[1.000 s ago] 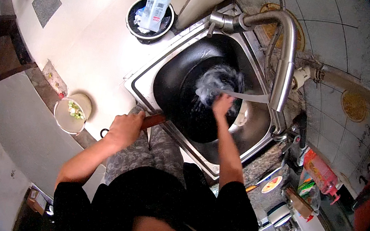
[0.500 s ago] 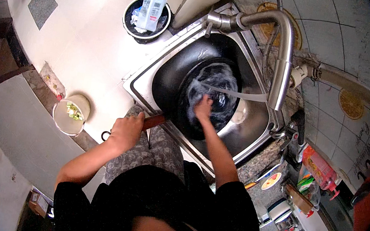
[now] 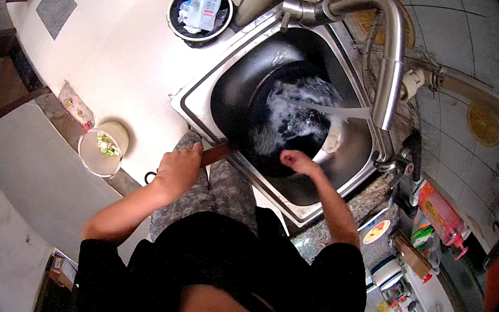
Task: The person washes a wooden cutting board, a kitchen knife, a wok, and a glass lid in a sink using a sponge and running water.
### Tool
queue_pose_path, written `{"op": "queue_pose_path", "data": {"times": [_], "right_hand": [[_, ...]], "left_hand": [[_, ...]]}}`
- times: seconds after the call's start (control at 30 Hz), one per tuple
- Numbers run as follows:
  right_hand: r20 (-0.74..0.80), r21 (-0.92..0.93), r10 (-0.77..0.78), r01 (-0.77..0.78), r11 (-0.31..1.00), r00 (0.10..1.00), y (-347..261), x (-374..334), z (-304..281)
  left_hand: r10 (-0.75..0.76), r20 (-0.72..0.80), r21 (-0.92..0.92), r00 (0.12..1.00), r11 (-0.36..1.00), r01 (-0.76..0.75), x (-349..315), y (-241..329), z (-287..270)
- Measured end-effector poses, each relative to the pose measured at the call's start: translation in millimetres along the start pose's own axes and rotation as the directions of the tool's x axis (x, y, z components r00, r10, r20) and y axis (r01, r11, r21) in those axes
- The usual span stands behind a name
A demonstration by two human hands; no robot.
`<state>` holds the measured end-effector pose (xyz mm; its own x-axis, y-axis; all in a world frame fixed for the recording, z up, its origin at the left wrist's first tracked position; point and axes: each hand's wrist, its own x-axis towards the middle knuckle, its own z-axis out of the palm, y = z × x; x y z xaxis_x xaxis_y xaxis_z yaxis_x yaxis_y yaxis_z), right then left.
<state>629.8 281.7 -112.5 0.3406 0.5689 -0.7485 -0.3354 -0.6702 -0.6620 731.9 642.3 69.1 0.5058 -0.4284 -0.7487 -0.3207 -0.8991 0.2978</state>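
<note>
A black wok (image 3: 262, 103) sits tilted in the sink (image 3: 237, 58), with swirling water and white suds in it. My left hand (image 3: 179, 169) is closed around its brown wooden handle (image 3: 217, 154), which reaches over the sink's near edge. My right hand (image 3: 299, 162) is over the wok's near right side, fingers curled; whatever they may hold is hidden. From the metal faucet (image 3: 389, 80) a stream of water (image 3: 335, 111) runs into the wok.
On the floor stand a bin (image 3: 181, 30) with a plastic bag and a pale bucket (image 3: 102, 158) with green scraps inside. Right of the sink are a pink pump bottle (image 3: 442, 215) and several kitchen items. A tiled wall (image 3: 453, 114) rises behind the faucet.
My right hand has moved out of the suds, toward the wok's near right side. The suds have shifted and spread. My left hand keeps its hold on the handle.
</note>
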Motion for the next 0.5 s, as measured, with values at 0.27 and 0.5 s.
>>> {"op": "queue_pose_path", "data": {"times": [0.27, 0.5], "right_hand": [[-0.760, -0.013, -0.141, 0.201, 0.980, 0.634, -95, 61, -32], [-0.672, 0.262, -0.090, 0.350, 0.899, 0.735, -153, 74, -49]], "left_hand": [[-0.057, 0.048, -0.009, 0.997, 0.998, 0.058, 2, 6, -1], [-0.037, 0.022, 0.000, 0.999, 0.999, 0.037, 1, 5, 3]]}}
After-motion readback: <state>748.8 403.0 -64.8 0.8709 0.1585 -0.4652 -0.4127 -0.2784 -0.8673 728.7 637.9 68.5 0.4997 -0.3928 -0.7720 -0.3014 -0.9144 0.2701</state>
